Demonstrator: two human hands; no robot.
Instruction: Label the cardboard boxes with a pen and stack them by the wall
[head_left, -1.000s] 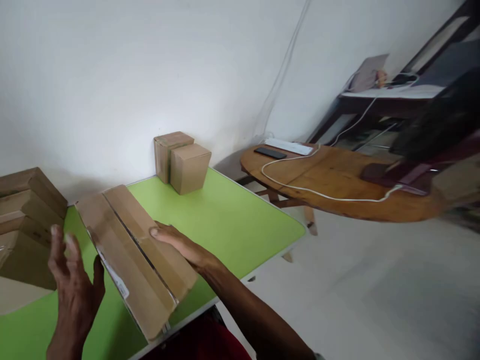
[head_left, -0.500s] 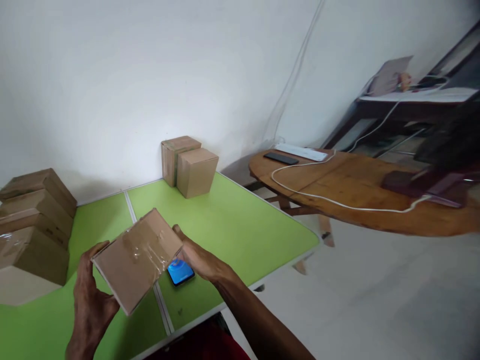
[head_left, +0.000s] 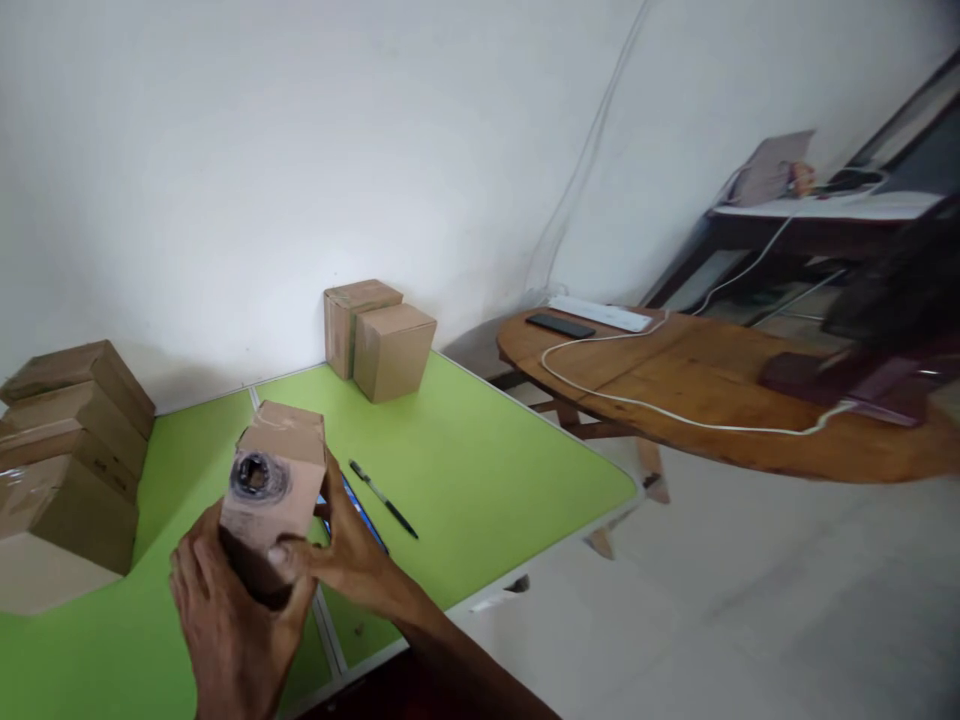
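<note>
Both my hands hold a small cardboard box tilted above the green table. One of its faces has a dark hole with black scribbled marking around it. My left hand wraps the lower left of the box. My right hand grips its right side, thumb pressed on the marked face. Just behind my right hand a phone lies on the table, partly covered. Beside it rests a black pen.
Several cardboard boxes stand in a row at the table's left. Two more boxes sit at the back by the wall. To the right is a wooden table with a white cable and a dark remote-like object.
The box has been turned, so the face with the hole now shows instead of the taped one. My hands have shifted their hold, and the pen has come into sight.
</note>
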